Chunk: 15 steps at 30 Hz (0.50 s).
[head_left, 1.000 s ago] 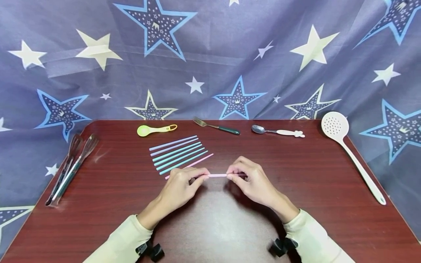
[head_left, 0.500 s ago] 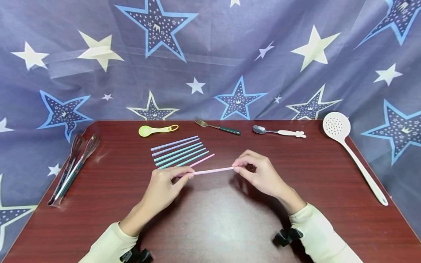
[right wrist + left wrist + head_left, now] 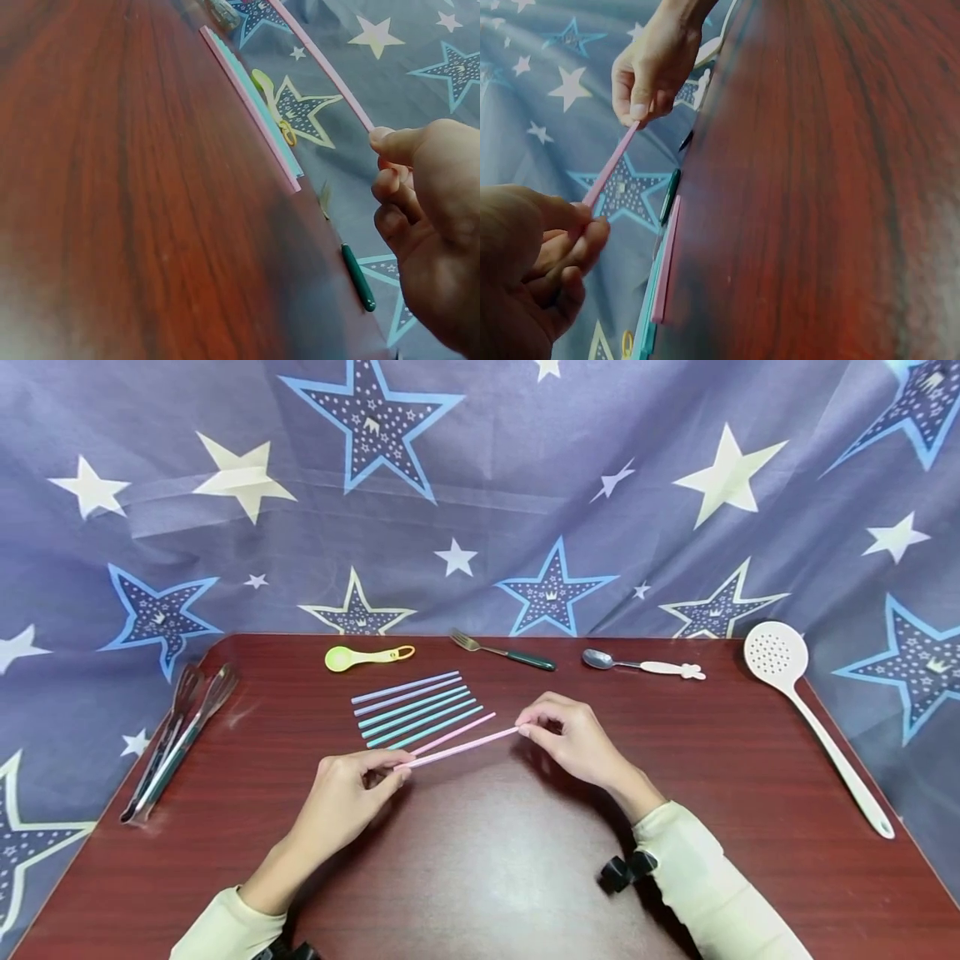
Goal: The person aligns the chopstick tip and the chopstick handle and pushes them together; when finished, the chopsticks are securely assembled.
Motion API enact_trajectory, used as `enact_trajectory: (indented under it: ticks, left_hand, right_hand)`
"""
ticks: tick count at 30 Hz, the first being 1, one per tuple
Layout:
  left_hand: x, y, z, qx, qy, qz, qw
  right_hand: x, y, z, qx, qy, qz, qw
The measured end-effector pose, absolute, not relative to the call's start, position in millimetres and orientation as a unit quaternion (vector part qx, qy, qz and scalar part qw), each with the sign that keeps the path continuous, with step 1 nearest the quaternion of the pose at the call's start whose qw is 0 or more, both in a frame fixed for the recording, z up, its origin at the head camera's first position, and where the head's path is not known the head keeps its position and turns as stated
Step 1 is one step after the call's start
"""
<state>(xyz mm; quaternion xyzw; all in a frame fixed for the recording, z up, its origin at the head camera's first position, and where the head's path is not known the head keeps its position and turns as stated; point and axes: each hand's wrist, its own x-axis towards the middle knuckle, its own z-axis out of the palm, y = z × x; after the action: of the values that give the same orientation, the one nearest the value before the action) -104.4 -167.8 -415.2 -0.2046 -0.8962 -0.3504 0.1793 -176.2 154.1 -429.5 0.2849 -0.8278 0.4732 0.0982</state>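
Note:
A pink straw stretches between both hands, held above the tabletop and slanting up to the right in the head view. My left hand pinches its left end between thumb and fingers. At the opposite end, my right hand pinches the tip with thumb and forefinger. Just behind it, on the table, lies another pink straw, its near end partly hidden by the left hand. Beyond that is a slanted row of teal straws and purple straws.
Along the back edge lie a yellow-green measuring spoon, a fork with a green handle and a spoon with a white handle. Metal tongs lie at left. A white skimmer lies along the right edge of the table.
Both hands have spread apart along the pink straw, the left moving left and down, the right settling at the far end. More of the straw shows, and it now tilts up rightward.

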Motion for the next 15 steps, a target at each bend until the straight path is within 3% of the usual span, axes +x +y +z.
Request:
enact_trajectory:
  ticks: [15]
  left_hand:
    - [-113.5, -185.2, -436.2, -0.142, -0.933, -0.302, 0.133]
  right_hand:
    - [-209.5, 129.3, -450.2, 0.293, -0.852, 0.431, 0.049]
